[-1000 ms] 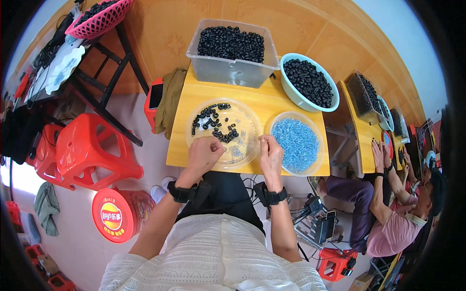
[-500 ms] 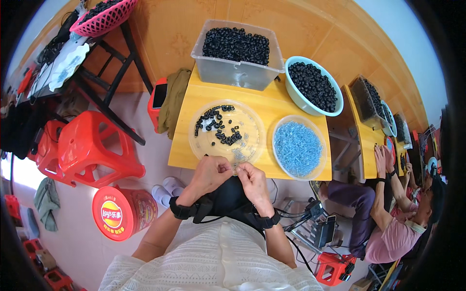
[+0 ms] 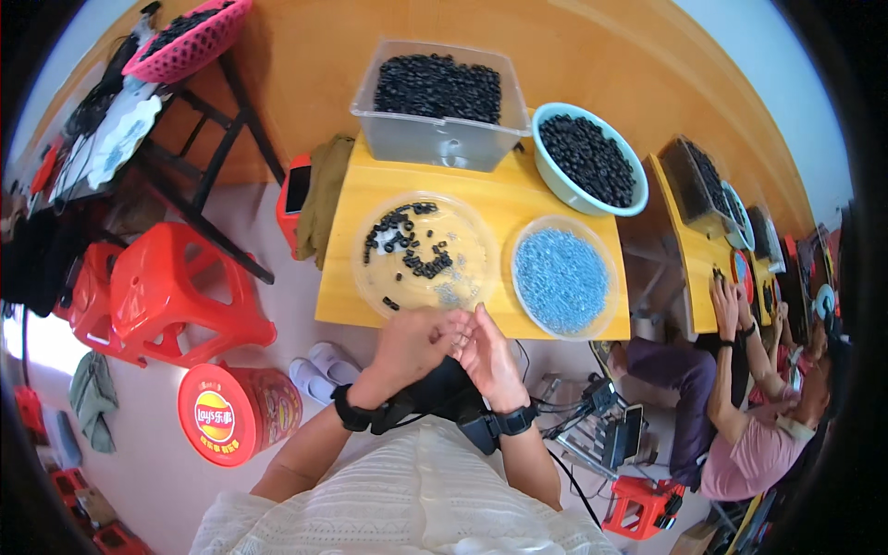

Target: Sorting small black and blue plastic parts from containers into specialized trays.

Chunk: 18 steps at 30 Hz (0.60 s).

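Both hands meet over the near edge of a round clear shallow dish (image 3: 368, 289). My left hand (image 3: 412, 350) has its fingertips drawn together against my right hand's fingers; anything between them is too small to make out. My right hand (image 3: 494, 363) is turned palm inward, fingers loosely stretched upward. In the dish lie several small black ring-shaped pieces (image 3: 427, 265) and tiny clear pieces (image 3: 450, 294). One short black piece (image 3: 390, 303) rests near the dish's front edge, beside my left hand. To the right, a clear round bowl is filled with small pale-blue transparent pieces (image 3: 562, 279).
A clear plastic bin (image 3: 435, 143) and a light-blue basin (image 3: 592, 198), both full of black pieces, stand at the back of the yellow table (image 3: 347, 199). Red stools (image 3: 176, 287) and a red tub (image 3: 222, 413) are at the left. A co-worker (image 3: 754, 449) sits at the right.
My right hand has turned from a pinch to a looser, palm-inward pose. My left hand has moved slightly right over it. The view has shifted a little.
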Motion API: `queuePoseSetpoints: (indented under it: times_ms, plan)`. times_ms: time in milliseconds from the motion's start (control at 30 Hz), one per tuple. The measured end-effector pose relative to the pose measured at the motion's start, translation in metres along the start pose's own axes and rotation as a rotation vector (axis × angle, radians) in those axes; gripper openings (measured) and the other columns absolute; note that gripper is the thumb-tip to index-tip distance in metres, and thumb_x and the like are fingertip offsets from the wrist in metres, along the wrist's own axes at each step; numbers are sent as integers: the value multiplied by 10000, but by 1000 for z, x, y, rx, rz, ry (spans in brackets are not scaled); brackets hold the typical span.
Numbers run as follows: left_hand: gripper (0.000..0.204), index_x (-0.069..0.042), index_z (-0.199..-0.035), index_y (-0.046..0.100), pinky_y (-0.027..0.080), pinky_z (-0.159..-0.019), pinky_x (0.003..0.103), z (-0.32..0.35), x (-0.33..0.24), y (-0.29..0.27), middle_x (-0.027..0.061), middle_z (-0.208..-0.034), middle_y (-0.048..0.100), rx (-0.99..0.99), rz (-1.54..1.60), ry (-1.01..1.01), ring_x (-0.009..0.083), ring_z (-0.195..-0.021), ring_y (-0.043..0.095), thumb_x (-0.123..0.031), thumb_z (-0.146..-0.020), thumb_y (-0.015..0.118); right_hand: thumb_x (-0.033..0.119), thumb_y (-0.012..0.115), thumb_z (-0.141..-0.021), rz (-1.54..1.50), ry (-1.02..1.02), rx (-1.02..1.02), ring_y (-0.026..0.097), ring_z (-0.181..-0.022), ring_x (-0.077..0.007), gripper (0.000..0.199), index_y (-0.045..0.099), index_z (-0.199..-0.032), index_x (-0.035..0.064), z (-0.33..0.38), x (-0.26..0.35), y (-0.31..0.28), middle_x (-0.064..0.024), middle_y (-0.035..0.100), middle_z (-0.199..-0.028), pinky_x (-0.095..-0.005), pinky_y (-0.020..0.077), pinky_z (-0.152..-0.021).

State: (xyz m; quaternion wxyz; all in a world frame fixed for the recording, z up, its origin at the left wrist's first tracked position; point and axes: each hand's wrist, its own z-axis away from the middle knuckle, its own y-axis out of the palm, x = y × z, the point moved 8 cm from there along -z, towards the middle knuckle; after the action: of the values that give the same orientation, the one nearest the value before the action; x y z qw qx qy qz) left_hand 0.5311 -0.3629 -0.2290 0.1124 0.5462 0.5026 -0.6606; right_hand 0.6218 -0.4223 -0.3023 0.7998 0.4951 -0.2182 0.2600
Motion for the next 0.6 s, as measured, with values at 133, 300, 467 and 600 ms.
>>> queuePoseSetpoints:
  times_ms: [133, 300, 467, 600]
  plan:
    - [178, -121, -870, 653, 471, -547, 379, 7, 6, 6, 113, -647, 614, -18, -78, 35, 295, -614, 611, -192, -708, 651, 276, 473, -931, 264, -76, -51, 538, -664, -95, 279, 552, -940, 9, 6, -7, 10, -66, 607, -802, -201, 410, -600]
    - [194, -63, -863, 638, 478, -567, 344, 14, 15, 4, 123, -670, 625, 59, 96, -8, 281, -617, 618, -143, -687, 652, 205, 479, -930, 116, -16, -160, 500, -553, -78, 199, 554, -863, 33, -3, -20, 8, -51, 596, -735, -161, 358, -456]
    - [204, -43, -904, 641, 468, -549, 256, 26, 25, -44, 71, -680, 616, -179, 262, -89, 133, -566, 577, -129, -723, 678, 197, 476, -930, 221, -36, -96, 385, -441, -40, 189, 557, -866, 38, -12, -12, 37, 17, 465, -593, -175, 241, -366]
    - [159, -21, -903, 638, 454, -541, 231, 49, 60, -100, 56, -696, 603, -489, 170, -112, 98, -573, 556, -81, -758, 655, 165, 501, -902, 450, 1, 91, 350, -437, -40, 162, 565, -835, 33, -20, -3, 103, 28, 426, -568, -176, 221, -377]
